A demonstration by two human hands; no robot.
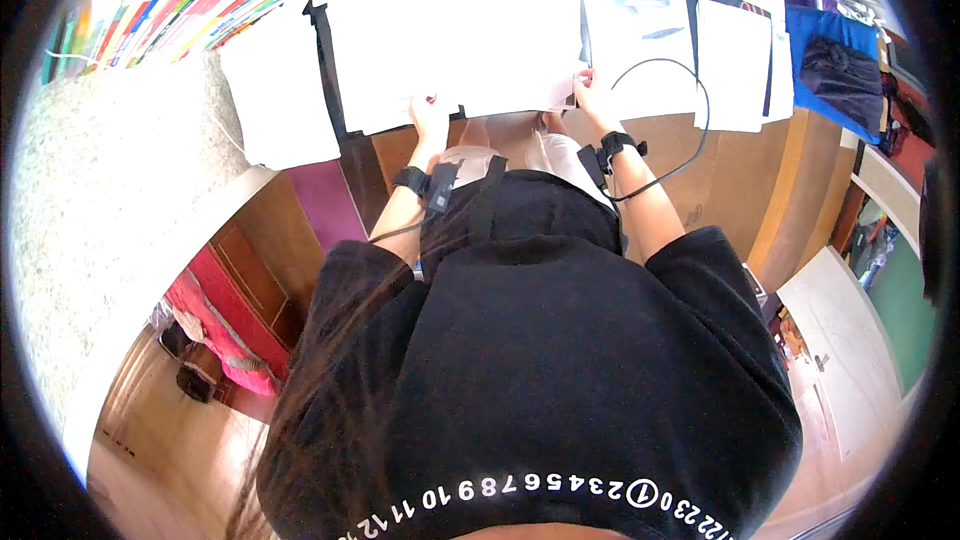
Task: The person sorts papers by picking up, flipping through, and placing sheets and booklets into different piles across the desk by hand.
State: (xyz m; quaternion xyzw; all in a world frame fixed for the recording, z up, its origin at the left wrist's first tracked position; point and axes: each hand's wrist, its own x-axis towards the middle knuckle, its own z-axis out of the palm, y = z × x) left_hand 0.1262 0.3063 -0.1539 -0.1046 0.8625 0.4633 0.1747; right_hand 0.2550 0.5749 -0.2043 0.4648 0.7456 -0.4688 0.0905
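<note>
Large white paper sheets (480, 30), washed out by bright light, lie in front of me. At their near edge, my left hand (430, 118) has its fingers closed on the paper; the fingertips are partly lost in glare. My right hand (592, 95) pinches the paper near its right corner. Beside that hand is a sheet with a printed picture (638, 20), a dark pen-like object lying on it. Both wrists wear black straps, and a black cable (705, 105) loops from the right one.
More white sheets (735, 70) lie to the right, and another sheet (280, 90) to the left. A row of books (170, 25) stands at the far left on a speckled surface (120, 160). A dark cloth (840, 75) rests on blue fabric at the right.
</note>
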